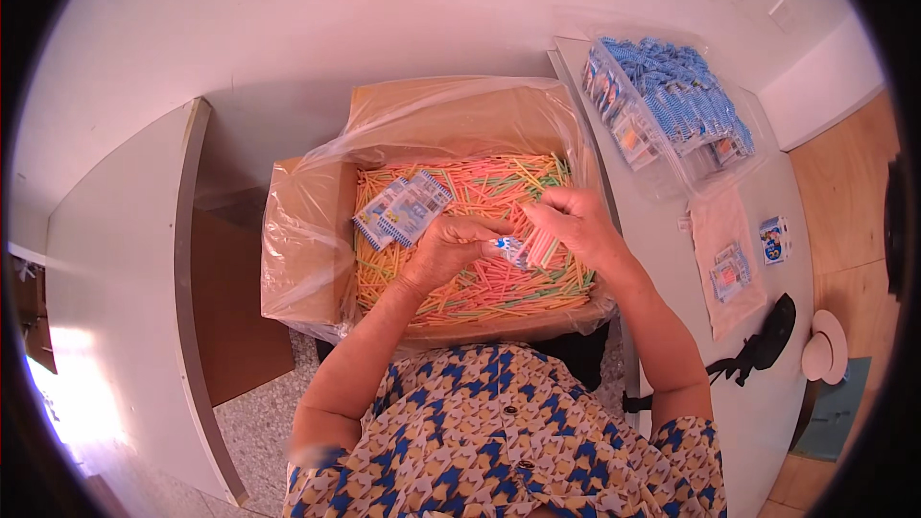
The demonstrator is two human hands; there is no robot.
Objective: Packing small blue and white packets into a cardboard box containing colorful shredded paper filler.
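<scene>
My left hand (pixel 449 247) pinches a small blue-and-white packet (pixel 510 250) above a big cardboard box (pixel 312 240). Close against it, my right hand (pixel 578 226) grips a bunch of thin pastel sticks (pixel 543 249), their lower ends at the packet; whether any are inside it I cannot tell. Beneath both hands, many loose pink, orange, yellow and green sticks (pixel 480 297) fill the box, which has a clear plastic liner (pixel 460 96). Flat blue-and-white packets (pixel 414 210) lie overlapping on the sticks, left of my left hand.
On the right-hand table (pixel 662 355) stands a clear plastic bin (pixel 662 173) heaped with blue-striped packets (pixel 681 96). Nearer lie a pink cloth (pixel 715 221) with packets on it, a small blue-and-white pack (pixel 774 240) and a black strapped object (pixel 767 338). A pale panel (pixel 125 259) stands at left.
</scene>
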